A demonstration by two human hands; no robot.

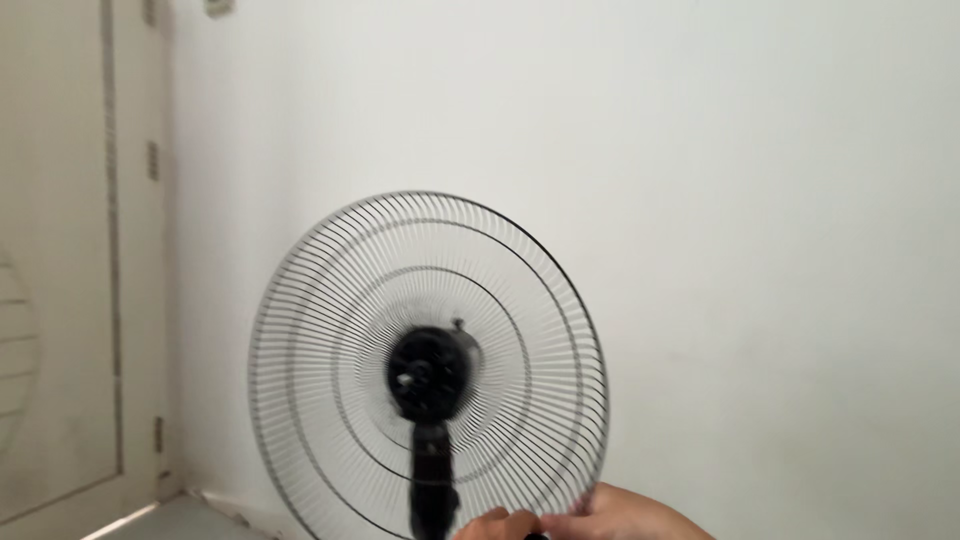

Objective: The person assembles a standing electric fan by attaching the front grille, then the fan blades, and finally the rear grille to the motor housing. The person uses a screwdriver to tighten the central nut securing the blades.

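Head view: shows a wire fan guard (330, 400) standing upright and near, round and grey, in front of a white wall (750, 200). Shows no blades behind the wires, only the black motor hub (428, 373) at the centre and the black stand neck (432, 490) below it.

Finds both hands low at the picture's bottom edge, meeting at the guard's lower right rim: left hand (497, 524) just beside the neck, right hand (628, 514) touching the rim wire. Cannot tell how wide either one is, being cut off by the frame; seems to pinch something small and dark between them.

Looks like work on the rim fastening, mid-way. Calls for a steady hold on the thin rim and small finger moves, since the wires flex.

Leaves open room to the right and above; crowds on the left, with a pale door panel (60, 250) and part of another wire grille (15, 350) near the floor (170, 520)
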